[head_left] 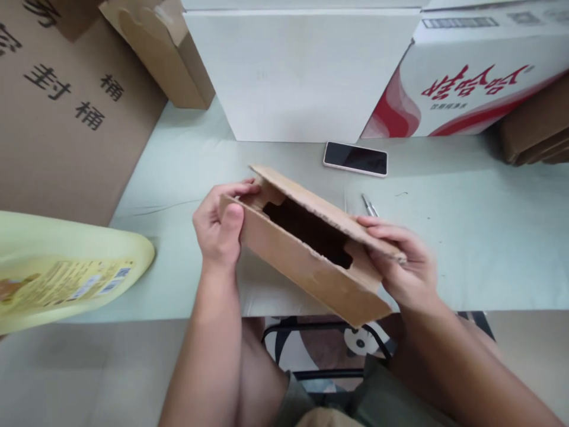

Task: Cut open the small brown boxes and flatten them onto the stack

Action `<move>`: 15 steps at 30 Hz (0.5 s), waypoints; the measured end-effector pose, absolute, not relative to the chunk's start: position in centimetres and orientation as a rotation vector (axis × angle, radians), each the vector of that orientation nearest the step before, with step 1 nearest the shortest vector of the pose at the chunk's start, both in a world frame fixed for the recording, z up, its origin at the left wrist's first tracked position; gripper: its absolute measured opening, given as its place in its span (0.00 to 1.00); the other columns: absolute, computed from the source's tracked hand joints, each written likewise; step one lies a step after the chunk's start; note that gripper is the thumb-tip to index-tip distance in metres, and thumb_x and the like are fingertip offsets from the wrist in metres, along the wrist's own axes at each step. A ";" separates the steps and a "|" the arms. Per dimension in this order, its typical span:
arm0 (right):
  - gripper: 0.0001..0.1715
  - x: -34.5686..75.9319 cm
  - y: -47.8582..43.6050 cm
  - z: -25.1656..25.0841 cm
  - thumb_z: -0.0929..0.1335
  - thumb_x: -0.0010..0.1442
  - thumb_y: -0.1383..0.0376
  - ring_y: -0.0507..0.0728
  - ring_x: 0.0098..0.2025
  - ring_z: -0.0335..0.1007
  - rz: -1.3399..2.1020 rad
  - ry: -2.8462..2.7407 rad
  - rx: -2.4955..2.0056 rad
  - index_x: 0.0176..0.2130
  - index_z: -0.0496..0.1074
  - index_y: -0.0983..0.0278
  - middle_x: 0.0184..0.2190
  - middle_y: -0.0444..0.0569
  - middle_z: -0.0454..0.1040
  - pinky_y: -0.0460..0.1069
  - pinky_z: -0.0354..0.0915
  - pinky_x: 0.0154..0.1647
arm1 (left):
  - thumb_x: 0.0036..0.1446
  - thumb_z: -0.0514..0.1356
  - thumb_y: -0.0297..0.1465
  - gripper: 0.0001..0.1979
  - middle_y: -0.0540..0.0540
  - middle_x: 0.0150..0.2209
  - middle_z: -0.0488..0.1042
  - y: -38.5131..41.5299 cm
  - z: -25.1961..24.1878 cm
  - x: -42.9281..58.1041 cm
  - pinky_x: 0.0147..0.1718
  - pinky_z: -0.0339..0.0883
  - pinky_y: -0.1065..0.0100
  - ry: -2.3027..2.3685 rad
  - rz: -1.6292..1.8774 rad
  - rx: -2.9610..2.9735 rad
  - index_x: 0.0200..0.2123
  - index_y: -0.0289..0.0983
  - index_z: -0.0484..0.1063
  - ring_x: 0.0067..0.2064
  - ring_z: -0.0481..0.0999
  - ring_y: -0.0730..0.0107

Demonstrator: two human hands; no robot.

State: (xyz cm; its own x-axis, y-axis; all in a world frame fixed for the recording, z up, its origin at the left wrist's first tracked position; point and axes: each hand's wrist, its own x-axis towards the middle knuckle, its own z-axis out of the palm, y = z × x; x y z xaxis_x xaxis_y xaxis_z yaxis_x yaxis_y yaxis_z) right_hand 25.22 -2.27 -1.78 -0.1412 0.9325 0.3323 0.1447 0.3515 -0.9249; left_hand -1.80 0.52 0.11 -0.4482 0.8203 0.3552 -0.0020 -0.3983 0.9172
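Between my two hands a small brown cardboard box [306,255] is held tilted above the front edge of the table, its top flaps raised and its dark inside showing. My left hand [222,222] grips the box's left end, thumb on the near flap and fingers behind. At the right end my right hand [404,258] is closed round the box, with fingers over the far flap; its thumb is partly hidden. Just beyond the right hand lies a slim silvery metal tool [368,205], partly covered, so its kind cannot be made out.
A phone [355,159] lies on the pale green table [489,237] before a white box [302,77]. Behind stand a red-and-white carton [471,89] and a brown cardboard box [178,65]. A large printed carton [80,118] and a yellow-green bag [71,267] are at left; folded cardboard [537,124] is at right.
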 end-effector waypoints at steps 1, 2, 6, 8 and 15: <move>0.12 25.4 -2.3 -1.8 0.73 0.66 0.48 0.68 0.57 0.81 0.945 -1.605 -0.957 0.45 0.79 0.50 0.53 0.52 0.83 0.66 0.78 0.58 | 0.52 0.74 0.52 0.19 0.48 0.41 0.83 0.6 -0.1 -1.9 0.52 0.76 0.61 1.235 1.898 1.172 0.40 0.46 0.83 0.46 0.84 0.59; 0.15 25.7 -2.4 -1.7 0.72 0.65 0.46 0.69 0.59 0.80 0.958 -1.636 -0.913 0.46 0.80 0.50 0.54 0.52 0.83 0.67 0.77 0.60 | 0.51 0.76 0.49 0.20 0.48 0.45 0.83 0.7 -0.2 -2.0 0.50 0.77 0.62 1.235 1.891 1.170 0.44 0.48 0.83 0.45 0.83 0.62; 0.25 26.5 -2.4 -1.7 0.67 0.67 0.40 0.70 0.64 0.76 1.059 -1.672 -0.780 0.49 0.82 0.51 0.58 0.52 0.81 0.69 0.73 0.66 | 0.52 0.76 0.43 0.15 0.42 0.56 0.80 0.9 -0.1 -2.3 0.57 0.75 0.60 1.270 1.776 1.286 0.41 0.43 0.85 0.59 0.80 0.54; 0.19 26.9 -2.4 -1.7 0.68 0.69 0.45 0.67 0.63 0.77 1.094 -1.683 -0.764 0.48 0.83 0.49 0.59 0.49 0.81 0.67 0.73 0.66 | 0.57 0.72 0.40 0.09 0.40 0.54 0.81 1.0 0.0 -2.4 0.62 0.72 0.57 1.259 1.704 1.373 0.35 0.41 0.87 0.64 0.76 0.50; 0.35 27.7 -1.3 -3.9 0.67 0.63 0.33 0.64 0.55 0.80 1.239 -1.339 -0.981 0.56 0.76 0.52 0.56 0.52 0.82 0.60 0.78 0.55 | 0.52 0.65 0.29 0.08 0.44 0.51 0.85 1.4 0.3 -3.0 0.69 0.63 0.52 1.313 1.796 1.104 0.30 0.40 0.87 0.63 0.76 0.50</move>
State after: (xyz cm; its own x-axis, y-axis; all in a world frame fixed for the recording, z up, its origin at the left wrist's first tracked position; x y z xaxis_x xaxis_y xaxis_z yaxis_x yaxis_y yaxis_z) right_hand 27.66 -1.26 -3.88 -0.1480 0.9779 0.1474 -0.0716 0.1381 -0.9878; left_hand -2.95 1.35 0.27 -0.4375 0.8631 0.2523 -0.0216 -0.2906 0.9566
